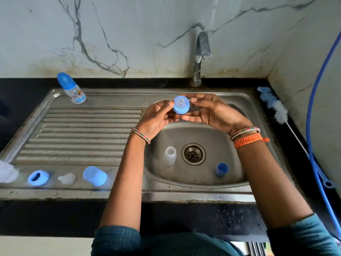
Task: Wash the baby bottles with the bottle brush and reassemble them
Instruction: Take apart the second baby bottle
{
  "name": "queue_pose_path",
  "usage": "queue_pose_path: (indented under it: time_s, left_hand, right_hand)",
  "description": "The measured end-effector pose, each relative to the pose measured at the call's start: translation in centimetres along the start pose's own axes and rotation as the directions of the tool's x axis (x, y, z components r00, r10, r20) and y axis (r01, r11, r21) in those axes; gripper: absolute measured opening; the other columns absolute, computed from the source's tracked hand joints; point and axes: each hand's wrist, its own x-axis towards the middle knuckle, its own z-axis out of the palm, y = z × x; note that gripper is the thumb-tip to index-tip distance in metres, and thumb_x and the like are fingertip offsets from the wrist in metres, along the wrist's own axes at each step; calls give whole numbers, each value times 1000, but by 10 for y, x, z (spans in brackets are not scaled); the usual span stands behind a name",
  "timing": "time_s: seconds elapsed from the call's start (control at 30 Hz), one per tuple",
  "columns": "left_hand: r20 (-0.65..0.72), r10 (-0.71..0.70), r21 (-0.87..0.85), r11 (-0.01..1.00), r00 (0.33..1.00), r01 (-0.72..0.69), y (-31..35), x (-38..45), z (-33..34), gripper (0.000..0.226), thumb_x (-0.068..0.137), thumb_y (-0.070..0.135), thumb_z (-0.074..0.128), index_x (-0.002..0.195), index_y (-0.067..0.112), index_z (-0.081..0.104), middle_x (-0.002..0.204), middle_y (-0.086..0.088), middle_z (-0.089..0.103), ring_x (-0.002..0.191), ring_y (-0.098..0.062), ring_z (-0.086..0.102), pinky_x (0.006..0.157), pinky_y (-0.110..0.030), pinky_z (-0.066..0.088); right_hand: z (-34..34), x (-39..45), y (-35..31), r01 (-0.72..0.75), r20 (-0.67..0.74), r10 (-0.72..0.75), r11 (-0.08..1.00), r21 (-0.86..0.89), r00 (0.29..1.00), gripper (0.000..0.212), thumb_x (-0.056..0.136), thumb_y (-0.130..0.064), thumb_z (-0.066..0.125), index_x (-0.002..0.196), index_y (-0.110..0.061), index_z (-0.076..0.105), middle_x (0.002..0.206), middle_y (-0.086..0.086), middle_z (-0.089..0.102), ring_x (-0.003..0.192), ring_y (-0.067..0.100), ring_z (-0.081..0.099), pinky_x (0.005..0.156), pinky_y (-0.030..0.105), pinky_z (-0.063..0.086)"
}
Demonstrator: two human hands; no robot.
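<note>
Marble-veined wall panels back a black table that carries a steel sink with a ribbed drainboard. Both my hands are raised over the basin, below the tap. My left hand and right hand hold a blue bottle collar between them; the clear nipple sits in its centre. The fingers of each hand are curled and pinch the collar's rim from opposite sides.

Beneath my fingers, on the basin floor, a clear bottle body stands left of the drain, and a small blue cap stands to its right. Far left of my fingers, at the drainboard's back corner, an assembled bottle stands upright. Along the drainboard's near edge lie a second blue collar, a clear nipple piece and a blue cover. Right of my fingers, the bottle brush lies on the table beside the sink.
</note>
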Motion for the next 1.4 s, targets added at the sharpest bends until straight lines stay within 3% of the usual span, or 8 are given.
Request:
queue_pose_path:
  time_s: [0.17,0.3,0.53,0.63,0.87,1.13,1.27,1.4]
  left_hand:
    - [47,66,37,997,997,-68,11,-2,9,15,98,13,45,93,8,58,75,1,71,66,-7,64,65,-21,53]
    - [64,102,-16,995,993,-101,21,-6,14,15,82,26,71,86,13,65,78,-1,69,69,-10,63,68,-23,54]
    - [153,136,-62,990,979,-128,28,-6,14,30,66,38,80,86,17,73,89,-1,72,87,-13,67,75,-23,53]
    - [112,152,19,988,982,-155,27,-4,14,16,77,18,68,91,11,69,86,0,73,84,-11,67,77,-22,52]
    - [-62,214,144,968,975,-204,19,0,25,8,82,10,64,89,7,65,78,1,73,78,-13,67,79,-29,55]
    - [-299,303,312,927,905,-208,11,6,40,16,83,-2,64,74,11,57,54,-2,57,38,-6,42,39,-20,34]
    - [-327,268,350,925,906,-147,22,3,43,18,85,0,63,72,12,58,45,8,59,36,-4,49,40,-17,45]
    - [-310,203,316,944,929,-100,30,-3,43,10,84,2,65,78,9,63,57,0,66,42,-9,58,46,-20,50]
  right_hand:
    - [15,-3,-12,60,-148,-79,990,-126,986,29,89,-7,59,118,-2,59,105,14,69,93,26,68,86,34,56]
    - [22,-6,-21,88,-188,-115,986,-143,975,20,88,-7,62,107,-5,65,97,13,72,88,25,70,78,31,59]
    - [28,-1,-20,108,-269,-147,982,-155,952,19,85,3,63,103,-1,66,91,14,70,80,21,70,67,27,58]
    - [31,2,-14,134,-305,-180,977,-167,935,20,82,6,65,102,2,66,91,16,70,78,21,70,68,27,58]
    - [32,2,-11,143,-363,-220,963,-228,906,25,83,4,67,107,5,65,104,26,68,88,29,70,76,31,59]
    - [36,1,-12,154,-287,-244,941,-303,926,17,85,10,57,99,4,66,92,25,66,80,33,67,74,30,59]
    - [27,3,-9,158,-273,-224,957,-243,936,27,84,9,63,111,7,62,99,24,68,80,28,71,80,32,59]
    - [26,4,-6,176,-330,-217,973,-150,919,24,81,6,67,105,7,65,89,18,71,78,26,72,74,28,59]
